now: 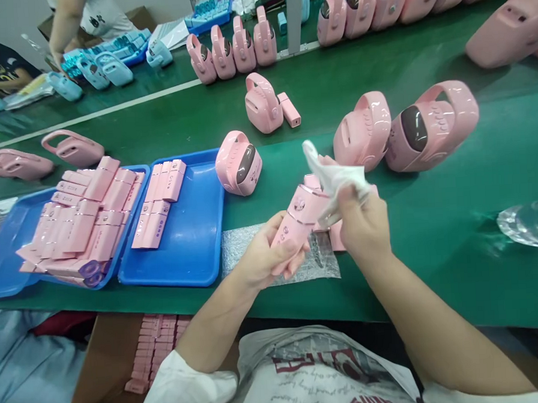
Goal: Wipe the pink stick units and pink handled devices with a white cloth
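My left hand (271, 252) is wrapped round a pink microphone (299, 207), a boxy stick with silver trim and small buttons, tilted up and to the right. In my right hand (362, 217) a white cloth (335, 177) is bunched between the fingers and lies against the microphone's upper end. Below both hands a sheet of bubble wrap (242, 248) lies on the green table. Part of another pink piece (337, 237) shows under my right wrist. A pink speaker (239, 164) with a carrying handle stands just beyond my left hand.
To the left, a blue tray (174, 277) holds several pink microphones, beside a heaped tray (135, 232). Pink speakers (421, 127) stand at the back and right. A clear bottle (529, 223) lies at far right. A carton (97, 367) sits below the table edge; people work opposite.
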Demonstrator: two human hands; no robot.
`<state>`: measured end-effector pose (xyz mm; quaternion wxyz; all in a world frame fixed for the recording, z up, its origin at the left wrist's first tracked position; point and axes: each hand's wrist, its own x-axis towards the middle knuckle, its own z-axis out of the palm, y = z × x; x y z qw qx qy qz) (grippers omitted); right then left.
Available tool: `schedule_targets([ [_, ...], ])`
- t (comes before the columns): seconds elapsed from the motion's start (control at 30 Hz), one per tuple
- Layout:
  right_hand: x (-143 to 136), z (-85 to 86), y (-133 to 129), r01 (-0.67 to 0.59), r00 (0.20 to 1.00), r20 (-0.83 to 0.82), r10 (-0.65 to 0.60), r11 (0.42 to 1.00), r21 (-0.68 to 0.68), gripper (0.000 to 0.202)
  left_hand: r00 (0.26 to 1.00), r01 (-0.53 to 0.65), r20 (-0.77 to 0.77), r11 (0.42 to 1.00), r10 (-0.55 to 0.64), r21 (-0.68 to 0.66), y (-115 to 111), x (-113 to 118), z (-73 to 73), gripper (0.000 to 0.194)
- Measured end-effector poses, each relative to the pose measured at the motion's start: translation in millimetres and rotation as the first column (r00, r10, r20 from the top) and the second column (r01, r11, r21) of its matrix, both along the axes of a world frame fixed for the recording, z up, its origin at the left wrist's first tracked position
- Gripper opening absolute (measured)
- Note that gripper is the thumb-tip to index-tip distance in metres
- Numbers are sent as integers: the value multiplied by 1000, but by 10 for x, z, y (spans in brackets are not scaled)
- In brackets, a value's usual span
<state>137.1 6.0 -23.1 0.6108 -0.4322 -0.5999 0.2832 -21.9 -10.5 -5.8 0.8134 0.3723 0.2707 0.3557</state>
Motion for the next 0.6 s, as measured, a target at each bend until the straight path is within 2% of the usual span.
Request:
schedule_targets([
  [0.07,26,-6,58,-69,967,-255,22,981,-179,46,996,73,55,997,-74,23,-4,-11,4,44],
  [0.13,12,-8,79,-194,918,-384,97,955,-223,50,993,85,76,996,-84,2,-3,-17,0,52],
  [0.2,-27,7,60,-276,891,-427,156,931,-237,54,997,53,63,998,-52,-13,2,-15,-10,57],
  [0.33,-85,72,-24,-297,871,-468,151,920,-256,59,998,17,55,1000,-17,-3,10,-3,-16,51],
  [0.43,-74,103,-72,-303,868,-470,161,921,-244,62,998,6,58,999,-3,-51,8,11,8,46],
  [0.53,-35,97,-102,-299,899,-394,191,925,-234,61,998,-55,8,988,57,-145,2,34,39,46],
  [0.6,-14,84,-116,-276,937,-276,214,938,-210,57,993,-108,-59,980,99,-165,-4,52,40,46],
])
